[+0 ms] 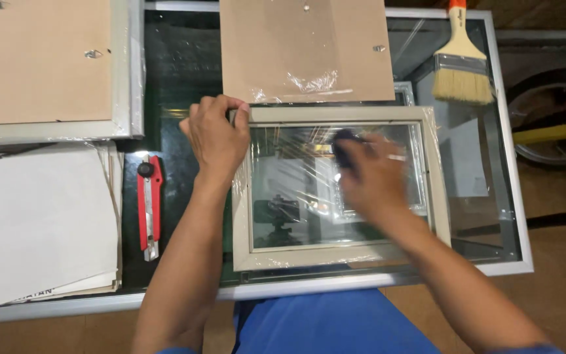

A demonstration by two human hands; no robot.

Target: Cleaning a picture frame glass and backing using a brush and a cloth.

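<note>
A pale grey picture frame (342, 257) wrapped in clear plastic film lies on a glass-topped table (506, 216), glass side up. My left hand (216, 136) grips the frame's upper left corner. My right hand (373, 176) is blurred over the frame's glass pane and holds a small dark object (343, 145), pressed against the glass. What that object is cannot be made out.
A brown backing board (306, 49) lies just beyond the frame. A second frame with its brown back up (40, 65) is at the far left, above white sheets (34, 223). A red utility knife (149, 206) lies left of my left forearm. A paintbrush (461, 65) rests at far right.
</note>
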